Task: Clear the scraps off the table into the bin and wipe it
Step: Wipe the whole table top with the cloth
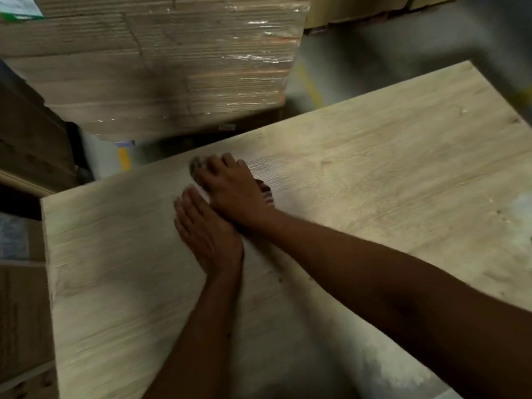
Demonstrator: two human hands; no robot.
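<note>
Leaning over a pale wood-grain worktop (374, 156), both bare arms stretched forward and both hands down on it close to its far edge. Pressing the right hand (234, 191) palm-down on a cloth (267, 192), fingers laid out over it rather than wrapped round it, as far as the motion blur allows. Hiding nearly all of the cloth under that palm: only a dark-and-light striped strip peeking out at the little-finger side, plus a greyish smudged clump (197, 166) right at the fingertips, too blurred to call cloth or scrap. Resting the left hand (205, 233) flat on the bare wood just nearer than the right hand, fingers straight and together, holding nothing, its fingertips touching the thumb side of the right hand. Well off to the right of the right forearm, a few small specks (498, 212) and a pale smear (521, 223) on the wood. Beyond the fingertips, past the worktop's edge, a tall stack of flattened cardboard (161, 67) bound in clear film. Left of the left hand, off the worktop, brown cartons (24, 312).
</note>
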